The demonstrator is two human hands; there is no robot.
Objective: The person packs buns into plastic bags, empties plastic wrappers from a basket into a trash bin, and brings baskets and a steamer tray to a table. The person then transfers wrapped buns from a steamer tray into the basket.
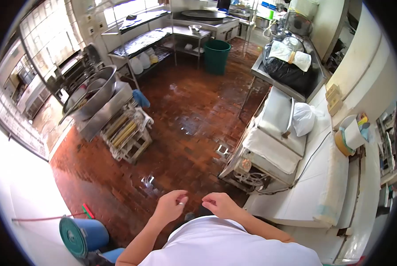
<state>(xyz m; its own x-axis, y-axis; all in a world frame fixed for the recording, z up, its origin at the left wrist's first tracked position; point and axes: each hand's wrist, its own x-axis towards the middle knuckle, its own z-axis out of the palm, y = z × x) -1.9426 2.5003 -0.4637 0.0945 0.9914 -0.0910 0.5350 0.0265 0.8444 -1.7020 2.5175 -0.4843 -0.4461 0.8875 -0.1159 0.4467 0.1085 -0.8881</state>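
Note:
Both hands are raised in front of the white shirt, over the red tiled floor (pixel 180 146). My left hand (pixel 170 206) has its fingers curled inward, with a ring on one finger. Whether it holds anything small cannot be made out. Facing it across a short gap, my right hand (pixel 219 205) also has bent fingers, with the fingertips drawn close to the thumb. Nothing large shows in either hand, and the two hands do not touch.
At left stands a machine with a large metal bowl (pixel 92 93). A blue bucket (pixel 94 234) is at lower left, a green bin (pixel 216 57) farther back. To the right are a white-covered machine (pixel 274 148) and a white tiled counter (pixel 311 181).

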